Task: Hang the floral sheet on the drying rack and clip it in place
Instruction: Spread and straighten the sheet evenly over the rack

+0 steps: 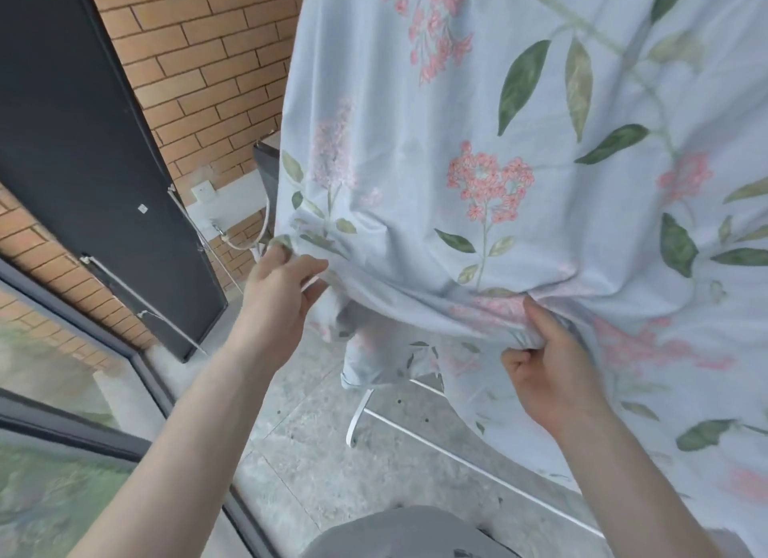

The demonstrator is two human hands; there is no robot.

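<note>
While the brick wall (199, 58) and grey tiled floor (332, 453) frame the room, the floral sheet (498, 142) drapes over the white drying rack (357, 416); left hand (276, 295) and right hand (548, 374) both grip its gathered lower edge.

- No text, brand, number or sign can be read anywhere.
- The small white sticker (142, 208) on the dark door panel (83, 150) is too small and blurred to read.
- The floral sheet (498, 162) bears only printed flowers and leaves.
</note>
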